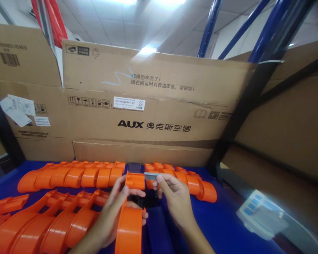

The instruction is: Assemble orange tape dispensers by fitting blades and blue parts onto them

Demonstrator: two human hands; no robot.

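My left hand (119, 204) is closed around an orange plastic part (129, 225), which has a wide curved band below and a narrower sleeve-like head on top. Between the thumb and fingers of my right hand (175, 194) is a short flat metal strip (151, 175). The strip's left end meets the right side of the orange head; whether it sits inside or only touches cannot be seen. Behind my hands, a row of like orange parts (90, 176) runs across the blue surface, with more at the right (193, 183).
More orange parts (34, 225) lie overlapped at the front left. A pale device with blue buttons (262, 211) rests at the right on the blue surface (214, 225). Printed cardboard (143, 144) stands upright behind, and a dark post (235, 116) rises at the right.
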